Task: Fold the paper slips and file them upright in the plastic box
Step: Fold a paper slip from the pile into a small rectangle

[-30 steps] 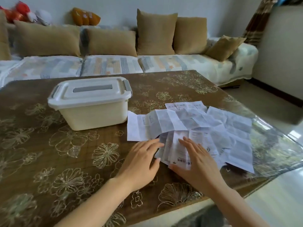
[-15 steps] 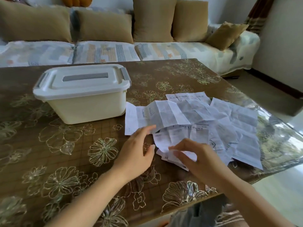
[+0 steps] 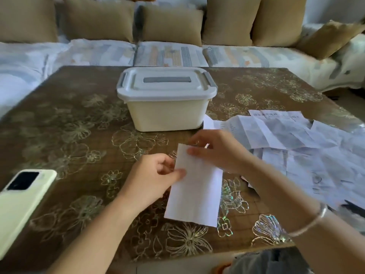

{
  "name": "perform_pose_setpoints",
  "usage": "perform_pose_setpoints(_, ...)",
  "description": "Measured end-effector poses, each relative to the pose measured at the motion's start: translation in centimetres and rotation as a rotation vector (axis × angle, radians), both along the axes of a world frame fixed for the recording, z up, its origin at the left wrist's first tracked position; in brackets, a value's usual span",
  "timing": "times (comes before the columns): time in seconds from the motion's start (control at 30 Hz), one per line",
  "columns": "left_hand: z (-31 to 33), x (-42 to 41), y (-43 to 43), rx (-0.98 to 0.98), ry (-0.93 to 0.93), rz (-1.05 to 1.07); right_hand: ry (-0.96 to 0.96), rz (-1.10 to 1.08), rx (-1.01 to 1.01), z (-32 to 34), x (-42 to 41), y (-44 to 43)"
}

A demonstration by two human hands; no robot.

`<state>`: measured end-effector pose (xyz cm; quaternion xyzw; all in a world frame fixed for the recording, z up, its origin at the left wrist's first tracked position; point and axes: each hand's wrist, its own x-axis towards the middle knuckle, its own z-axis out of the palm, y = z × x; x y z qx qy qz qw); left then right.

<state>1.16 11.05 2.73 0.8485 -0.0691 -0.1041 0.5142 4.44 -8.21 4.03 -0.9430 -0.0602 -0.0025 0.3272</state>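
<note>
Both hands pinch one paper slip (image 3: 194, 186) at its far end, the left hand (image 3: 156, 177) on the left edge, the right hand (image 3: 219, 149) on the top. Its long axis runs toward the person. The plastic box (image 3: 166, 113), lid on, stands just beyond on the surface (image 3: 69, 125).

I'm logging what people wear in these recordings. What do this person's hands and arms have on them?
Both forearms are bare, with no sleeves in view. The right wrist carries a thin silver bangle. The left hand and right hand wear no gloves; I can make out no rings or watch, though the picture is soft.
</note>
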Motion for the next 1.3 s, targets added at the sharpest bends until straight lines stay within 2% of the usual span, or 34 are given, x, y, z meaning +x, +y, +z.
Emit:
perform_pose_setpoints(0.07,-1.8,0.1,1.1,0.127,-0.014,0.086,-0.215,-0.073,-0.079,-2.1,0.2,1.2)
perform_pose_setpoints(0.13,-2.9,0.1,1.7,0.243,-0.047,0.142,-0.368,-0.069,-0.063,-3.7,-1.0,1.8)
perform_pose_setpoints(0.3,-3.0,-0.7,1.3,0.468,-0.254,0.129,-0.347,0.257,-0.251,-6.2,-5.9,1.7)
perform_pose_setpoints(0.43,-2.7,-1.5,1.4,0.695,-0.437,0.118,-0.297,0.337,-0.28,-6.6,-7.3,1.0)
perform_pose_setpoints(0.5,-3.3,-1.4,1.8,0.648,-0.54,0.082,-0.269,0.358,-0.311,-6.6,-7.7,1.0)
perform_pose_setpoints(0.6,-4.6,-1.4,2.6,0.444,-0.615,-0.091,-0.265,0.355,-0.288,-6.5,-7.8,1.0)
perform_pose_setpoints(0.73,-5.3,-2.2,3.7,0.301,-0.587,-0.218,-0.36,0.36,-0.248,-6.5,-8.1,1.1)
perform_pose_setpoints(0.9,-5.6,-2.2,5.1,0.248,-0.514,-0.331,-0.561,0.34,-0.188,-6.7,-8.9,1.7)
perform_pose_setpoints(1.0,-5.8,-1.9,5.2,0.239,-0.508,-0.303,-0.558,0.22,-0.14,-6.4,-8.7,1.9)
perform_pose_setpoints(1.1,-5.7,-1.8,4.4,0.22,-0.594,-0.203,-0.533,0.043,0.0,-6.1,-8.5,2.2)
perform_pose_setpoints(1.17,-5.6,-2.3,3.8,0.211,-0.63,-0.11,-0.492,0.004,0.102,-5.9,-8.6,2.5)
perform_pose_setpoints(1.3,-5.4,-3.8,3.0,0.226,-0.57,0.031,-0.398,-0.088,0.265,-5.6,-9.0,2.5)
